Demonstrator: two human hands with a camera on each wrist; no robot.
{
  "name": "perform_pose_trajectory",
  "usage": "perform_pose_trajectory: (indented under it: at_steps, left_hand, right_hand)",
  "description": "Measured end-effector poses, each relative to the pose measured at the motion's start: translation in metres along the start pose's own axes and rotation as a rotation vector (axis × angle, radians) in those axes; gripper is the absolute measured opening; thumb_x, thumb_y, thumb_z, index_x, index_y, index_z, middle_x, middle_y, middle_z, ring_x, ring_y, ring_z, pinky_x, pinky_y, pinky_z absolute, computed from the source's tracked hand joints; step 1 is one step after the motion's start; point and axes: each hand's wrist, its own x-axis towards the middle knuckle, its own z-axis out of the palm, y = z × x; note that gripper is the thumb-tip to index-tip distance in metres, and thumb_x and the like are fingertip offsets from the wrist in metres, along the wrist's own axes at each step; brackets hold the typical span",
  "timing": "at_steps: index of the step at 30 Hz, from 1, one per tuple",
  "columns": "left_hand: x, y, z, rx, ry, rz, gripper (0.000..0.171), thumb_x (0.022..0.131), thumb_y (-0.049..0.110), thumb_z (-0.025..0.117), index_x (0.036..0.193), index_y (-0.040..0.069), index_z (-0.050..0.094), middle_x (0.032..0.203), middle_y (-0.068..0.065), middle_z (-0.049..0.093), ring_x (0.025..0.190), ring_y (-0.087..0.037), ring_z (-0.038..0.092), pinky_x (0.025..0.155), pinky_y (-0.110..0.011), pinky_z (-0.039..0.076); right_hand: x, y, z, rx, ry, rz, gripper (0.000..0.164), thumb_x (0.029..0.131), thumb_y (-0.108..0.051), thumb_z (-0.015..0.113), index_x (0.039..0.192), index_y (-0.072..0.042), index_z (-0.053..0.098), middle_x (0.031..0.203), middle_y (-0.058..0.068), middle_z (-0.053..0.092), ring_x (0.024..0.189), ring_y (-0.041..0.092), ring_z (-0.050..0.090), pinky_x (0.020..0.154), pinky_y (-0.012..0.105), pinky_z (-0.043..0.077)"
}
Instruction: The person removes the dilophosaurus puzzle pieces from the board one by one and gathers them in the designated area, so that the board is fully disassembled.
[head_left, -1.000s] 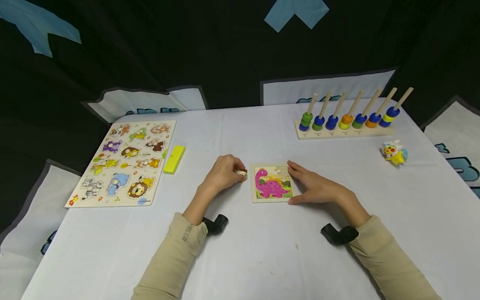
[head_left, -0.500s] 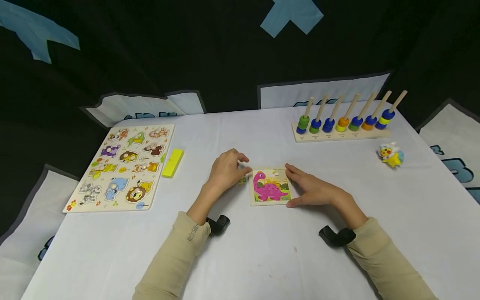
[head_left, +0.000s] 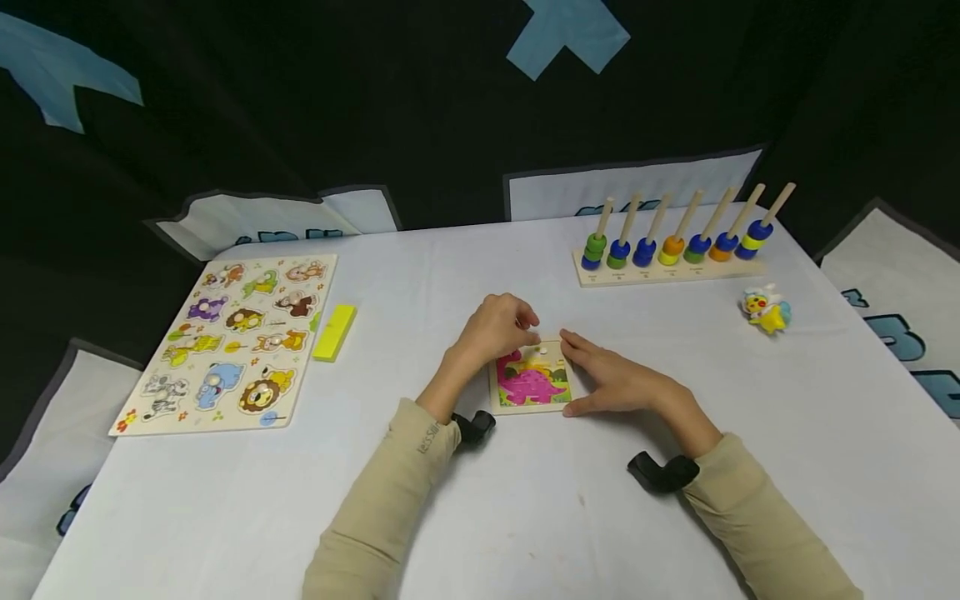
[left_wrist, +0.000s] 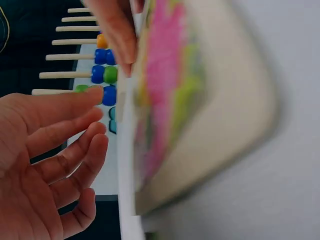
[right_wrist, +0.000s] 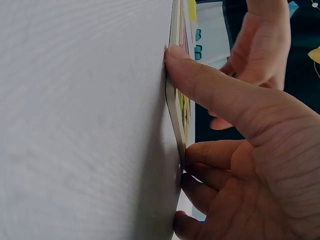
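Note:
A small square wooden jigsaw with a pink dinosaur (head_left: 528,385) lies on the white table, its upper left corner hidden by my left hand (head_left: 498,327). That hand hovers over the corner. In the left wrist view, the left hand's fingers (left_wrist: 70,145) are loosely bent and hold nothing. My right hand (head_left: 618,379) holds the jigsaw's right side, thumb at the near corner and a finger at the far corner. The right wrist view shows the thumb (right_wrist: 200,80) against the jigsaw's pale frame (right_wrist: 172,112). A green bit (left_wrist: 151,235) peeks out at the bottom of the left wrist view.
At the left lies a large animal peg puzzle board (head_left: 225,342), with a yellow block (head_left: 334,332) beside it. A rack of pegs with coloured rings (head_left: 671,279) stands at the back right. A small yellow-and-white toy figure (head_left: 767,309) is in front of it.
My left hand let go of a small puzzle piece left of the jigsaw, then moved right over its upper left corner. The right hand stays at the jigsaw's right side. The head view shifted slightly.

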Motion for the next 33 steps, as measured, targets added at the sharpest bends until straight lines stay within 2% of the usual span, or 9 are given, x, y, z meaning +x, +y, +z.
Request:
perform_pose_trajectory:
  at_steps: [5, 11, 17, 24, 33]
  left_hand:
    - [-0.001, -0.004, 0.007, 0.031, -0.084, -0.03, 0.02, 0.08, 0.02, 0.078, 0.097, 0.009, 0.075, 0.086, -0.002, 0.07, 0.081, -0.014, 0.059, 0.074, -0.028, 0.048]
    - [-0.001, -0.007, 0.005, 0.06, -0.122, -0.001, 0.026, 0.077, 0.021, 0.081, 0.098, 0.009, 0.073, 0.091, -0.003, 0.068, 0.085, -0.016, 0.057, 0.079, -0.029, 0.048]
    - [0.0, -0.01, 0.005, 0.04, -0.148, 0.024, 0.017, 0.078, 0.017, 0.08, 0.089, 0.008, 0.072, 0.089, -0.003, 0.065, 0.084, -0.016, 0.054, 0.077, -0.028, 0.045]
    - [0.001, -0.012, 0.004, 0.007, -0.166, -0.007, 0.029, 0.078, 0.015, 0.079, 0.103, 0.006, 0.066, 0.093, -0.005, 0.061, 0.088, -0.017, 0.052, 0.083, -0.029, 0.044]
    - [0.001, -0.011, 0.008, 0.01, -0.173, -0.012, 0.026, 0.079, 0.014, 0.078, 0.102, 0.004, 0.068, 0.095, -0.006, 0.062, 0.089, -0.017, 0.053, 0.084, -0.03, 0.045]
  right_hand:
    - [0.0, 0.0, 0.0, -0.007, -0.003, 0.008, 0.097, 0.08, -0.036, 0.076, 0.148, 0.008, 0.021, 0.16, 0.021, 0.008, 0.147, 0.039, 0.011, 0.115, 0.055, 0.019]
    - [0.0, 0.001, -0.001, -0.009, -0.002, 0.018, 0.098, 0.08, -0.037, 0.075, 0.149, 0.007, 0.021, 0.16, 0.02, 0.008, 0.147, 0.039, 0.011, 0.115, 0.056, 0.019]
    - [-0.001, -0.001, -0.002, -0.011, 0.0, 0.02, 0.097, 0.08, -0.035, 0.076, 0.148, 0.007, 0.021, 0.16, 0.02, 0.008, 0.147, 0.039, 0.011, 0.115, 0.056, 0.019]
    - [0.0, -0.002, -0.002, 0.002, 0.002, 0.013, 0.097, 0.08, -0.034, 0.076, 0.149, 0.006, 0.02, 0.16, 0.02, 0.008, 0.147, 0.039, 0.011, 0.115, 0.056, 0.019]
    - [0.0, -0.001, 0.0, 0.016, 0.001, 0.021, 0.097, 0.08, -0.034, 0.076, 0.149, 0.006, 0.02, 0.16, 0.02, 0.008, 0.147, 0.039, 0.011, 0.115, 0.055, 0.019]
